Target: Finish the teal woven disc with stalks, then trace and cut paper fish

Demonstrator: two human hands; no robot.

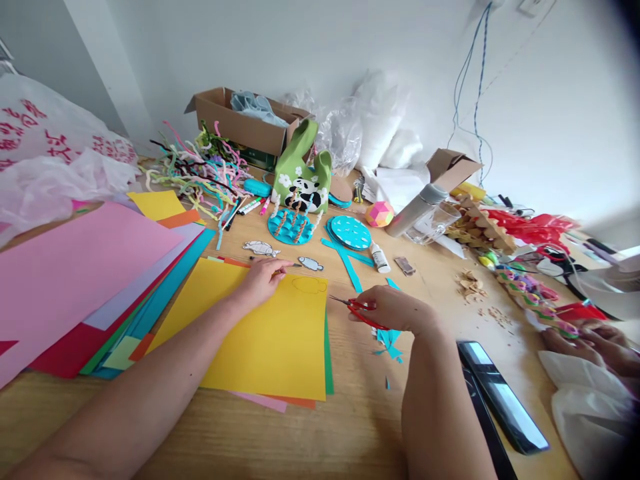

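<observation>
My left hand [263,280] is at the far edge of a yellow sheet of paper [260,340], its fingers closed around a thin pencil [297,265] whose tip shows past the fingertips. A fish outline [309,285] is drawn in the sheet's far right corner. Just beyond it lies a small paper fish cutout [311,263], and a larger fish cutout [261,249] is farther left. To the right of the yellow sheet, my right hand [387,310] grips red-handled scissors [357,309]. Their blades point left toward the drawn outline, apart from the paper.
Coloured sheets [95,267] fan out at left. Blue paper scraps [390,343] lie under my right hand. A white glue bottle [380,258], decorated blue discs [350,232] and a green panda bag [303,177] stand beyond. A phone [505,397] and another person's hands [590,343] are at right.
</observation>
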